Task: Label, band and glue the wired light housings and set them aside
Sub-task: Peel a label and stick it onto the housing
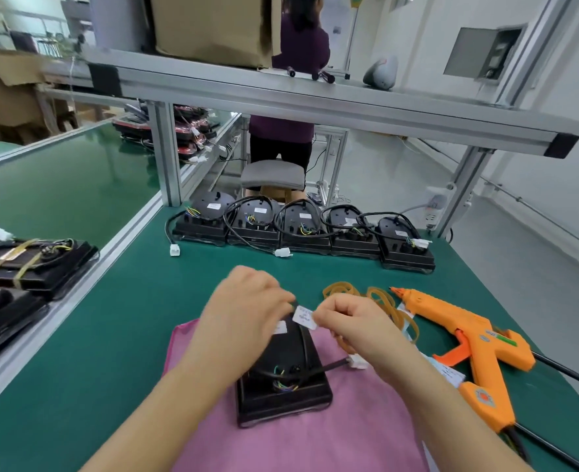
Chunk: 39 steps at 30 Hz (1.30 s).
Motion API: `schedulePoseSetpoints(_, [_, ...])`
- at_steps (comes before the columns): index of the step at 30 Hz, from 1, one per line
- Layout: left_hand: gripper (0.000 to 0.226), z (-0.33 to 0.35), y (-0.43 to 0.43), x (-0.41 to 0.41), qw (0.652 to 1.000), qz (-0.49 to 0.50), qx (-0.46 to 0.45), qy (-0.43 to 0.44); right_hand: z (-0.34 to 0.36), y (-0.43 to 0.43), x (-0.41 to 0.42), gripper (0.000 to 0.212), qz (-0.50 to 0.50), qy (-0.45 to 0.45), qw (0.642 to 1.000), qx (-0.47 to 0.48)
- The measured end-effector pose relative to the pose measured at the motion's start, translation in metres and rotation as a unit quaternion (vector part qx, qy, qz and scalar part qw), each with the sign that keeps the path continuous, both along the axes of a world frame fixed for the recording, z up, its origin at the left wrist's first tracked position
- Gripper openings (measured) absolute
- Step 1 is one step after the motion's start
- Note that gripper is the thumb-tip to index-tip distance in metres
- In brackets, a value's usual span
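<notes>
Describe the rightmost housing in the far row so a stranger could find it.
On the green mat, five black housings stand in a row at the far edge. Take the right-end housing: it alone sits slightly forward of the line, with its white connector lying on top.

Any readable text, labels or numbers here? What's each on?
None legible.
Print on the small white sticker label pinched by the right hand: blurred.
Labels on the five black wired light housings in the back row: too small.
Stickers on the orange glue gun: unreadable.
Print on the white sheet under it: blurred.
</notes>
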<state>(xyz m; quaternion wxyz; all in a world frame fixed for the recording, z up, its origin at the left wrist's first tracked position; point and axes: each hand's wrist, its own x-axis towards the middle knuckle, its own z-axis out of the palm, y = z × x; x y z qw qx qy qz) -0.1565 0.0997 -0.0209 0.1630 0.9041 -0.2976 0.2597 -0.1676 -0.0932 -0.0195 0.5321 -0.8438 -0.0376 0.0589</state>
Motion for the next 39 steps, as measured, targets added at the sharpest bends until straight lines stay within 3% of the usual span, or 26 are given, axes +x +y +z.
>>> schedulePoseSetpoints(2, [0.02,-0.001,0.012,0.017,0.979,0.082,-0.06,0.175,-0.001,0.002,0.015,0.023,0.044,-0.028,0.996,-0.068])
schedulePoseSetpoints(4, [0.015,-0.004,0.016,0.029,0.943,0.084,-0.093,0.308,-0.003,0.005,0.027,0.018,0.089,-0.035,0.988,-0.121])
schedulePoseSetpoints(7, [0.007,-0.006,0.013,0.035,0.91,0.076,-0.135,0.384,-0.006,0.01,0.04,0.018,0.137,-0.026,0.978,-0.158])
schedulePoseSetpoints(9, [0.018,-0.007,0.012,0.036,0.898,0.076,-0.149,0.407,-0.007,0.013,0.044,0.017,0.15,-0.024,0.973,-0.171])
schedulePoseSetpoints(13, [0.026,-0.011,0.013,0.036,0.903,0.091,-0.115,0.405,-0.009,0.014,0.049,0.009,0.155,-0.025,0.97,-0.186])
schedulePoseSetpoints(15, [0.021,-0.012,0.008,0.036,0.922,0.125,-0.046,0.364,-0.01,0.017,0.049,0.011,0.152,-0.027,0.967,-0.204])
schedulePoseSetpoints(18, [0.019,-0.014,0.002,0.036,0.942,0.17,0.055,0.284,-0.011,0.023,0.051,0.02,0.134,-0.042,0.952,-0.273])
schedulePoseSetpoints(21, [0.019,-0.019,-0.002,0.036,0.945,0.192,0.1,0.247,-0.013,0.031,0.054,0.026,0.132,-0.056,0.919,-0.367])
schedulePoseSetpoints(25, [0.025,-0.022,-0.007,0.035,0.945,0.208,0.133,0.215,-0.013,0.035,0.057,0.043,0.13,-0.072,0.892,-0.427])
schedulePoseSetpoints(39, [0.027,-0.023,-0.009,0.033,0.942,0.213,0.163,0.202,-0.015,0.044,0.063,0.029,0.129,-0.091,0.852,-0.5])
